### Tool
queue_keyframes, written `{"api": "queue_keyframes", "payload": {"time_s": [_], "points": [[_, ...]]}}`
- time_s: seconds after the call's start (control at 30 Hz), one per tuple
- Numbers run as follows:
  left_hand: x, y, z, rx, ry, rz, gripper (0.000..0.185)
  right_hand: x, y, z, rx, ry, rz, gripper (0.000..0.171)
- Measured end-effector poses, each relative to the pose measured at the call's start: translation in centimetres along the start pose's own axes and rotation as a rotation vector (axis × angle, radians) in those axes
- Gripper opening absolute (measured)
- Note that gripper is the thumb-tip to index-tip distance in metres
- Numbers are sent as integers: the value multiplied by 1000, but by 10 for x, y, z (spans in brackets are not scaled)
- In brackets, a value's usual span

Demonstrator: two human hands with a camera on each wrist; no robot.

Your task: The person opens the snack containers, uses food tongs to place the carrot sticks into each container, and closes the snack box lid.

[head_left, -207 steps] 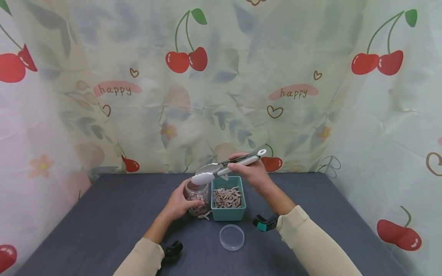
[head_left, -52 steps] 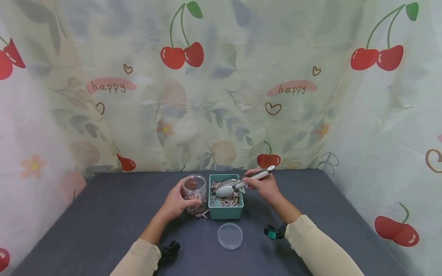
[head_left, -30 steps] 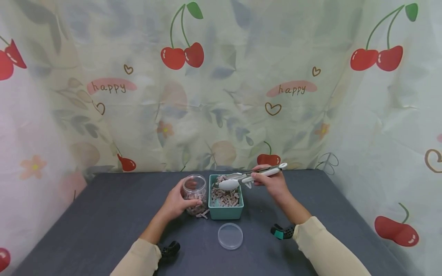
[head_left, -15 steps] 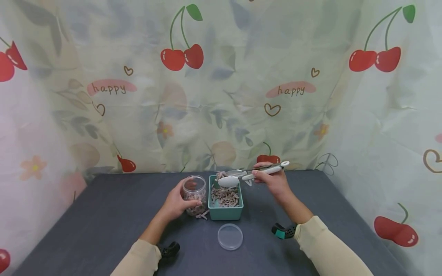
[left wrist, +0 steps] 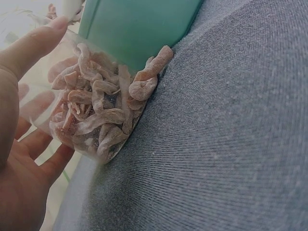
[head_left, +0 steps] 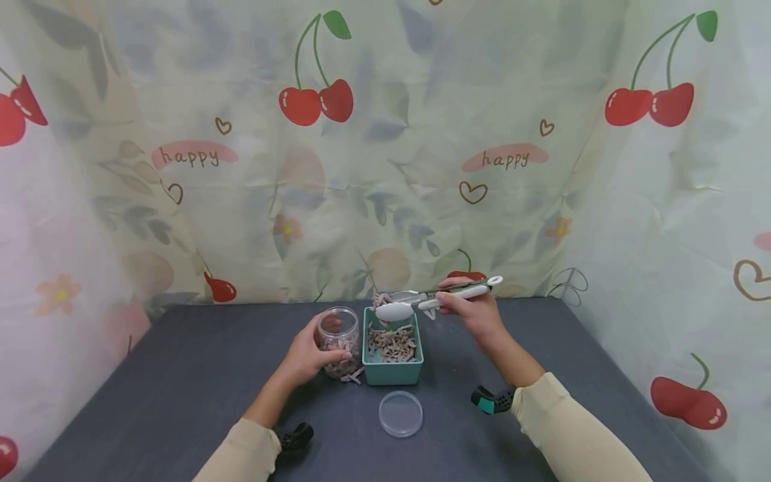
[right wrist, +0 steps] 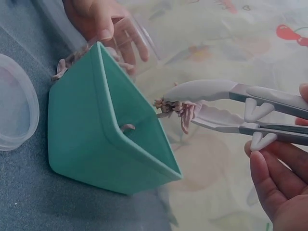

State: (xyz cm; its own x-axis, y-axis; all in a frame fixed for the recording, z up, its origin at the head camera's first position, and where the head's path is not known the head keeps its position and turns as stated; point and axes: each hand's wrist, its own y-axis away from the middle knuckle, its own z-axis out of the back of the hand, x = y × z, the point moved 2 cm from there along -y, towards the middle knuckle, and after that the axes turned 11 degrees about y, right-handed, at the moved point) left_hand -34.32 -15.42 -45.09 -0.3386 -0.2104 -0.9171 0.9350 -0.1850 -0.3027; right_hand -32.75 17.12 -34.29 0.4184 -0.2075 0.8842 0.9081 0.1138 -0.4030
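Note:
My left hand (head_left: 304,355) (left wrist: 19,159) grips a clear jar (head_left: 338,338) (left wrist: 86,110) that stands on the dark table and is partly filled with pinkish dried pieces. Right of the jar stands a teal tub (head_left: 393,345) (right wrist: 101,139) with more such pieces inside. My right hand (head_left: 472,314) (right wrist: 284,187) holds white tongs (head_left: 434,298) (right wrist: 226,103) above the tub's far end. The tong tips pinch a small clump of pieces (head_left: 381,299) (right wrist: 175,109). A few loose pieces (head_left: 351,377) (left wrist: 149,72) lie on the table between jar and tub.
A clear round lid (head_left: 400,414) (right wrist: 14,103) lies flat on the table in front of the tub. The grey table (head_left: 181,375) is backed and flanked by a cherry-print curtain (head_left: 385,167).
The tongs dipped into the tub, closed on a clump of pieces and rose above its far end. My left hand and the jar stayed put.

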Motion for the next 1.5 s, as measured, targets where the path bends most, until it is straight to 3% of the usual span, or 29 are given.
{"api": "queue_keyframes", "payload": {"time_s": [0.2,0.57,0.7,0.8,0.9,1.27,1.5], "points": [[2,0,0,-10,-8,2,82,-10,-11,-3,-1,-5,27,30],[1,0,1,-12,9,-2,82,3,-17,-13,-11,-7,39,28],[-14,5,1,2,16,4,80,9,-19,-18,9,-48,65,27],[-14,4,1,3,9,25,81,13,-21,-23,18,-81,78,26],[1,-1,2,-5,-3,24,82,17,-22,-28,29,-97,86,25],[2,0,1,0,-12,-20,80,24,-21,-47,58,-116,95,30],[2,1,1,-7,-4,6,81,21,-18,-56,82,-154,111,29]]}}
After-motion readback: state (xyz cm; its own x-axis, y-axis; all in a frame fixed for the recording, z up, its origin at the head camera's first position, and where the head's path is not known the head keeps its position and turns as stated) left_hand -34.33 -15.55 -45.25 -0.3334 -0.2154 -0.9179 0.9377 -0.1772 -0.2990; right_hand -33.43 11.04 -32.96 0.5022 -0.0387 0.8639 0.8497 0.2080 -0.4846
